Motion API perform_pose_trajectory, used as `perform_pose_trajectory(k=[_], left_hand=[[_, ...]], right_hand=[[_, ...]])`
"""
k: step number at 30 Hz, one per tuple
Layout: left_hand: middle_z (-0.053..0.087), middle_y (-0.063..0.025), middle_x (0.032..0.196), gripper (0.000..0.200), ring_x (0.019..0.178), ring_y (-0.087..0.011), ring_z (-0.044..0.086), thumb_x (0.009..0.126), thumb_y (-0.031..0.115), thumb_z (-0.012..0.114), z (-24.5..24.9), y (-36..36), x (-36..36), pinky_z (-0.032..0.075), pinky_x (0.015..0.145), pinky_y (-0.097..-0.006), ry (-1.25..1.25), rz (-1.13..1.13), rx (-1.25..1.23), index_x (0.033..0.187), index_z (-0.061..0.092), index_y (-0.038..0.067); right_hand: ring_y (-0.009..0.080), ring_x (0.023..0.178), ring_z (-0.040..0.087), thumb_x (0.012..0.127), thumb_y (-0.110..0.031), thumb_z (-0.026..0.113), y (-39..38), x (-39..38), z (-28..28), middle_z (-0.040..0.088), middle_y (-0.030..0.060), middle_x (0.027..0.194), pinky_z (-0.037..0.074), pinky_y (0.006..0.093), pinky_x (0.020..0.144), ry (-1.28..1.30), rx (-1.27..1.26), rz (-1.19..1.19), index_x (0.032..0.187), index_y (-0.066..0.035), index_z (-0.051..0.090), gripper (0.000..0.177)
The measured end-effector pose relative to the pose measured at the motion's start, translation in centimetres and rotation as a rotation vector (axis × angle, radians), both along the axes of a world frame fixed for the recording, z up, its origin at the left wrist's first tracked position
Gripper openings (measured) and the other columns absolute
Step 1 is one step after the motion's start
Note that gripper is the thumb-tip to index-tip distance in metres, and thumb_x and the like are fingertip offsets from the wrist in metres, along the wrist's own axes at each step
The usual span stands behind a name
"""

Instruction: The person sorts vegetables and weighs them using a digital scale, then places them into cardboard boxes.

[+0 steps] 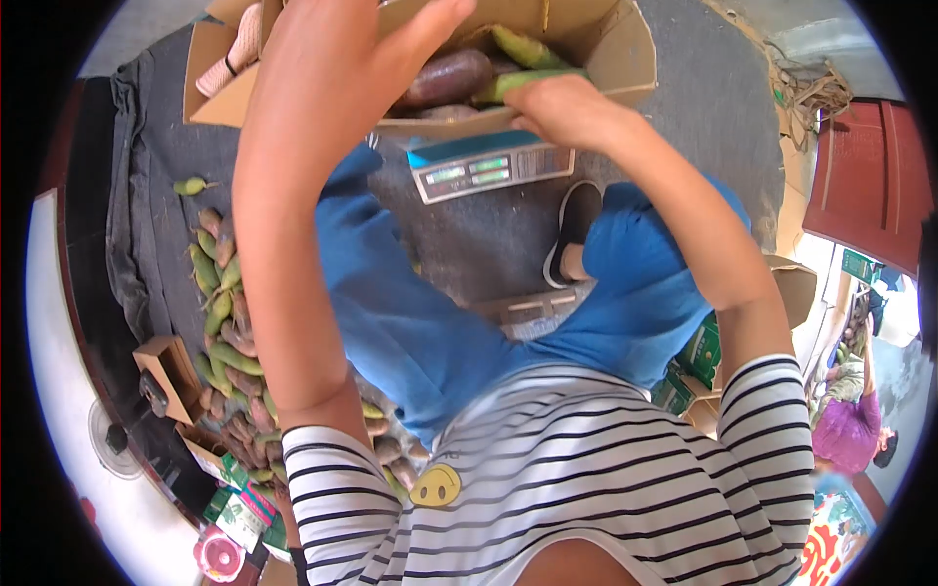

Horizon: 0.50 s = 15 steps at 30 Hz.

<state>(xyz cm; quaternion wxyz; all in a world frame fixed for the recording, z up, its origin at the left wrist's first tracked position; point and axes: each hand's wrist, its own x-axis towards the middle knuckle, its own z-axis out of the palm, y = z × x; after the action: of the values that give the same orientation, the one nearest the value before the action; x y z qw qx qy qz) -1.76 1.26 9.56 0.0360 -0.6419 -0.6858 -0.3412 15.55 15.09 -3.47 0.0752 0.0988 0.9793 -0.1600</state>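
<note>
A cardboard box [640, 59] with its top flaps up stands on a digital scale [493, 171]. Inside lie a dark purple, long root vegetable [449, 78] and green ones [528, 47] that look like radishes. My right hand [572, 109] is closed at the box's near rim, its fingertips bent over the edge beside a green radish. My left hand [366, 39] hangs above the box's left part, thumb stretched out and holding nothing visible. Its other fingers are partly cut off by the top of the view.
Several green and purplish radishes [230, 332] lie heaped on the dark floor cloth at left. A small open carton [171, 376] stands beside them. A pinkish glove [234, 49] lies by the box's left flap. Another person in purple [848, 430] is at far right.
</note>
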Motion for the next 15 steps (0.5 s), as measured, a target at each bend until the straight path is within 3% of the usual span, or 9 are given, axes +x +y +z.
perform_pose_trajectory(k=[4, 7, 10, 15], left_hand=[[0.059, -0.0231, 0.104, 0.038, 0.098, -0.0368, 0.058, 0.079, 0.017, 0.069, -2.9, 1.1, 2.0, 0.046, 0.086, -0.0392, -0.150, 0.050, 0.050, 0.107, 0.055, -0.005], [0.062, -0.0158, 0.112, 0.045, 0.108, -0.0304, 0.057, 0.082, 0.028, 0.070, -11.4, 0.9, -1.6, 0.044, 0.092, -0.0381, -0.216, 0.197, -0.057, 0.115, 0.058, -0.001], [0.059, -0.0243, 0.105, 0.037, 0.099, -0.0388, 0.057, 0.079, 0.015, 0.067, -10.8, 0.1, -0.5, 0.046, 0.086, -0.0410, -0.108, 0.237, 0.027, 0.108, 0.056, -0.004], [0.058, -0.0213, 0.101, 0.033, 0.096, -0.0388, 0.058, 0.077, 0.018, 0.067, -9.3, 0.4, 0.4, 0.047, 0.082, -0.0459, -0.001, 0.253, -0.090, 0.101, 0.057, -0.002]], right_hand=[[0.0354, 0.098, 0.059, 0.089, -0.033, 0.055, -0.2, 0.3, 1.5, 0.062, 0.0168, 0.104, 0.048, 0.0448, 0.081, 0.082, 0.026, -0.070, 0.106, -0.004, 0.058, 0.034], [0.0348, 0.102, 0.059, 0.092, -0.039, 0.051, 0.0, 1.1, 2.9, 0.062, 0.0169, 0.110, 0.047, 0.0436, 0.085, 0.127, 0.052, -0.135, 0.114, -0.004, 0.057, 0.042], [0.0349, 0.101, 0.059, 0.094, -0.040, 0.048, 0.3, 2.0, 3.4, 0.062, 0.0167, 0.108, 0.047, 0.0429, 0.086, 0.073, 0.054, -0.138, 0.115, -0.004, 0.057, 0.043], [0.0351, 0.101, 0.058, 0.095, -0.039, 0.046, 0.6, 2.1, 2.6, 0.062, 0.0163, 0.108, 0.047, 0.0423, 0.084, -0.053, 0.128, -0.099, 0.115, -0.004, 0.057, 0.043]])
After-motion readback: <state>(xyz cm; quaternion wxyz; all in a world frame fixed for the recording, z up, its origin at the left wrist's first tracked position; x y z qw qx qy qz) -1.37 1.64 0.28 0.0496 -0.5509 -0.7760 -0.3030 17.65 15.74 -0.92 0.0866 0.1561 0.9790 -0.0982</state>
